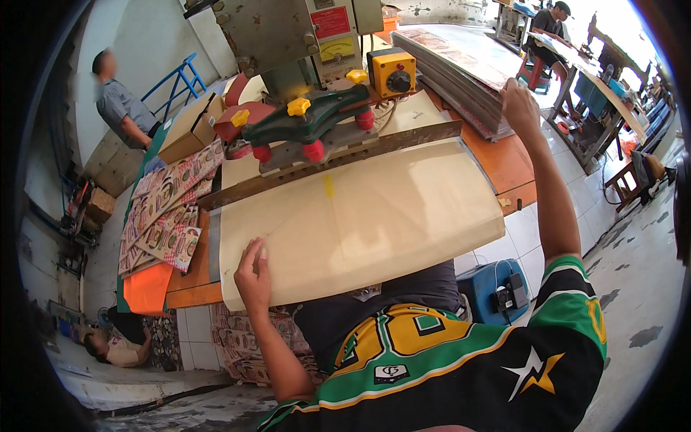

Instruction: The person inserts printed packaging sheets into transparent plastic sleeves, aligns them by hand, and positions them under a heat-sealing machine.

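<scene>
Cream sheet [389, 209]: spread before the press [309, 129], its near edge reaching past the front of the table [194, 295], perhaps so that it lies within easy touch.
Left hand [253, 279]: laid on the sheet's near left part, fingers loosely extended and close together, gripping nothing; it probably steadies that corner.
Right hand [521, 108]: stretched out to the near right corner of the printed stack [461, 61], fingers curled there (whether they pinch a sheet, one cannot tell).
Printed stack: right of the press on the table, apparently set where an outstretched arm reaches it.
Cut pieces [169, 205]: heaped left of the cream sheet, seemingly there to leave its surface free.
</scene>
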Demonstrator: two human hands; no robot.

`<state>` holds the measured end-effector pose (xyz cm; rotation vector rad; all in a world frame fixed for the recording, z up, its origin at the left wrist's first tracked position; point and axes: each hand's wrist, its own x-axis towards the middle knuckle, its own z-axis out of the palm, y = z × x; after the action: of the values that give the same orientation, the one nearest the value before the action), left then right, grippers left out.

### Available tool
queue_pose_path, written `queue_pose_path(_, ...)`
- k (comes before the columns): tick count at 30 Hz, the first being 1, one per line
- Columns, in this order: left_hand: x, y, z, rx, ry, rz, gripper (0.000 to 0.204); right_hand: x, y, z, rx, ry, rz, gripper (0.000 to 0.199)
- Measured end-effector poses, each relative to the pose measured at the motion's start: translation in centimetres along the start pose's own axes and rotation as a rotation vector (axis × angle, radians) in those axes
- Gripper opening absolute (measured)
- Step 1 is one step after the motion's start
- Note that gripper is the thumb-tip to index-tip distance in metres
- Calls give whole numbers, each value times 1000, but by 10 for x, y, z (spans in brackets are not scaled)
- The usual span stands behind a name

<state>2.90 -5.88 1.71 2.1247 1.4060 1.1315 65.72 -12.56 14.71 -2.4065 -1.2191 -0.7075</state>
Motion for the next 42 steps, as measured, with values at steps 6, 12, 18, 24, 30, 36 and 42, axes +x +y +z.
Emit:
queue_pose_path(6,-1,0,0,-3,12,-5,31,3,-5,-10,-13,238,-69,20)
queue_pose_path(12,-1,-4,1,-5,21,3,30,-14,5,0,152,321,-126,16)
queue_pose_path(18,0,1,0,9,20,13,30,-57,2,-7,172,277,-285,12)
queue_pose_path(24,1,-3,2,8,26,-4,29,-71,11,-23,292,308,-238,26)
queue_pose_path(30,2,-1,3,-14,18,-12,30,-76,70,-2,451,654,173,42)
queue_pose_path(36,-1,-4,1,1,22,1,30,-78,82,5,1576,89,759,77)
queue_pose_path(42,0,-3,2,-15,11,-11,30,-57,82,14,1640,-251,679,35)
